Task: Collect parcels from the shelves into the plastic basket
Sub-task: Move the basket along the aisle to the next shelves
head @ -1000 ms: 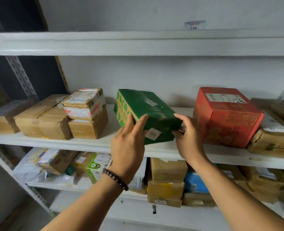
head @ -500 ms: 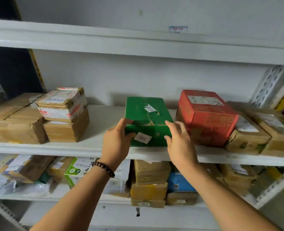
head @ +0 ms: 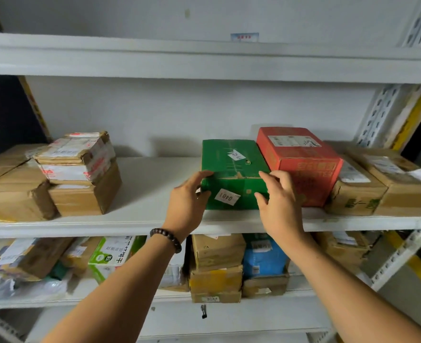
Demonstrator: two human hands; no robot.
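While the green parcel sits on the middle shelf at the centre of the frame, I hold it by its two near corners. My left hand curls round the left corner with the thumb on the front face, and my right hand grips the right corner, fingers over the top edge. A red box stands just beside it on the right, and brown cartons stand well apart at the left.

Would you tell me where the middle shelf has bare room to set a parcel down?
Bare shelf runs from the taped stack to the green box, back to the wall. Right of that it is crowded: red box and brown boxes stand packed together.
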